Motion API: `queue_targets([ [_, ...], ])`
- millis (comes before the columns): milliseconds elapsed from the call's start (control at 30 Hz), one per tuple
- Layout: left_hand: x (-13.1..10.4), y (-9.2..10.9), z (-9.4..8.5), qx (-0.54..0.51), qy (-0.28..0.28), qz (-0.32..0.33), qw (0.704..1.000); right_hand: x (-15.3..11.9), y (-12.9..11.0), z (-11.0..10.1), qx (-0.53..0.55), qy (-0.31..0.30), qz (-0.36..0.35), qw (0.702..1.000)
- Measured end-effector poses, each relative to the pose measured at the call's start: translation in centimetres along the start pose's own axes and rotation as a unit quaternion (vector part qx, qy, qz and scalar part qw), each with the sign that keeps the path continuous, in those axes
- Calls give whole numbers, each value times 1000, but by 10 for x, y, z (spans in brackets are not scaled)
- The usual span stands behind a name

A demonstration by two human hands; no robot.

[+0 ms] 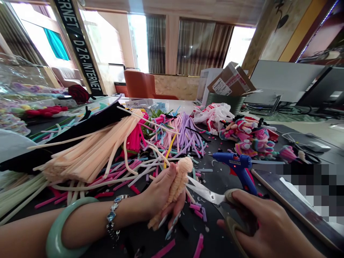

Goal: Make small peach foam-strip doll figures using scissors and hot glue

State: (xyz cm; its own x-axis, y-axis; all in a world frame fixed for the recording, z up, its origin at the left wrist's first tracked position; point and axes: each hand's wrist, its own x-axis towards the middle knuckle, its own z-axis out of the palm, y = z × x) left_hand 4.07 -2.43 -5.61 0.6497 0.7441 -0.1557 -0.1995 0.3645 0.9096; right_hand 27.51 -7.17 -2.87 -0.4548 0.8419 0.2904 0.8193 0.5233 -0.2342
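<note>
A peach doll-like figure of coiled pipe cleaners [177,184], with a round fuzzy head, is gripped in my left hand [158,190]. My right hand [268,218] has its fingers through the handles of a pair of scissors [208,194]. Their blades are spread apart, and the upper tip reaches the figure's right side; whether it touches cannot be made out. Just beyond the scissors lies a blue hot glue gun [236,165] with a small red light. To the left of the figure rests a thick bundle of peach pipe cleaners [91,150].
Pink and purple pipe cleaners [185,132] and cut scraps [197,211] are strewn over the dark table. Finished-looking colourful pieces [252,138] are heaped at right, near a white plastic bag [215,114]. A cardboard box [232,80] and monitors [285,80] stand behind.
</note>
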Motion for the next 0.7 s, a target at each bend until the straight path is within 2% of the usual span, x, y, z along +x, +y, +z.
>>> queue_targets([
  [233,-2,4,0,-52,-86,-68,993,1,5,2,-43,50,-64,996],
  [367,1,-2,-5,-87,-172,-103,976,1,8,5,-37,112,-89,989],
  [567,3,-3,-6,-97,-157,-123,975,1,12,9,-47,131,-106,985],
  [700,2,-2,-6,-131,-191,-158,960,-1,13,9,-36,124,-105,986],
])
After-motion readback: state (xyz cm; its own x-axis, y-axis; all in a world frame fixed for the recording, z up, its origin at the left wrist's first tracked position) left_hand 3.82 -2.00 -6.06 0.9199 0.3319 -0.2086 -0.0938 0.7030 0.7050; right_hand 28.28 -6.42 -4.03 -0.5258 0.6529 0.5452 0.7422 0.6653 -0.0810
